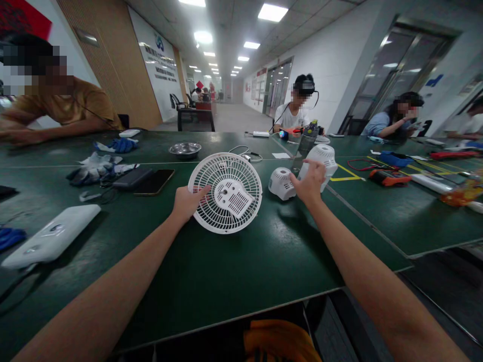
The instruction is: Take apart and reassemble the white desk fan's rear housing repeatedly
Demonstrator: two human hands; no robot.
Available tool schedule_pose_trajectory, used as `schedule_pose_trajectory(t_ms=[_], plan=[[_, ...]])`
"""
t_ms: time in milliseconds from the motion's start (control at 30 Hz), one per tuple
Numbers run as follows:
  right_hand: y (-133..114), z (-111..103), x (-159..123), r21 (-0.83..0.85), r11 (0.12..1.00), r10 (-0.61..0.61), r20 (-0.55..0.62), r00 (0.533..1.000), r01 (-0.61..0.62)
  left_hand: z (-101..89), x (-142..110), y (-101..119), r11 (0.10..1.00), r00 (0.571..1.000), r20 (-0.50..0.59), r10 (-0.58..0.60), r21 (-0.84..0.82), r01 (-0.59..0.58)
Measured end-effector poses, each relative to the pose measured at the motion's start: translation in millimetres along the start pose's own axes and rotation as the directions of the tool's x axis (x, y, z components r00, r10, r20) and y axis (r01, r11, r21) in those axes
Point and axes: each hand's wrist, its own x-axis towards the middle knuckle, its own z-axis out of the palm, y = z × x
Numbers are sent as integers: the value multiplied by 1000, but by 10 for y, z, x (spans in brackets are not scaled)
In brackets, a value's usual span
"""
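My left hand (188,202) grips the left rim of a round white fan grille (202,211), thumb in front. The grille is raised upright over the green table, with a slotted white motor mount (234,197) at its centre. My right hand (312,180) is over the table to the right, thumb and fingers spread apart. Behind its fingers stands a larger white vented plastic housing (327,157), partly covered by the hand. A smaller white vented housing (282,183) sits just left of my thumb. Whether my fingertips touch either housing is hard to tell.
A metal bowl (185,150) and a dark bottle (307,138) stand farther back. On the left lie a phone (155,181), a white power bank (53,236) and gloves (94,168). An orange-black meter (389,177) lies right. Several people sit around the table (234,281).
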Motion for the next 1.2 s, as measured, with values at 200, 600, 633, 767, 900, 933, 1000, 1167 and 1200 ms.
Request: schedule_pose_trajectory(t_ms=[200,600,633,767,900,933,1000,1167,1200], plan=[[570,-35,194,103,930,366,-159,917,-353,-22,19,22,995,1000,-1,-27,96,27],[639,110,185,152,853,511,-51,858,-499,-12,-3,53,996,999,7,-49,71,48],[575,88,200,184,872,475,-97,875,-453,-13,2,46,996,999,12,-45,71,44],[270,27,200,270,917,346,-175,922,-293,-25,8,30,998,998,57,-29,58,26],[-5,51,63,233,936,282,-52,958,-263,-29,7,27,998,998,59,-23,60,20],[-53,69,18,215,940,274,-2,962,-267,-28,9,25,998,999,49,-15,65,12],[-120,110,-60,181,945,259,90,962,-271,-24,15,21,998,999,42,0,70,-3],[-117,178,-106,152,953,243,137,960,-262,-26,23,19,999,999,51,-1,47,-2],[-85,179,-86,157,952,242,133,961,-261,-27,20,23,999,999,50,-3,50,1]])
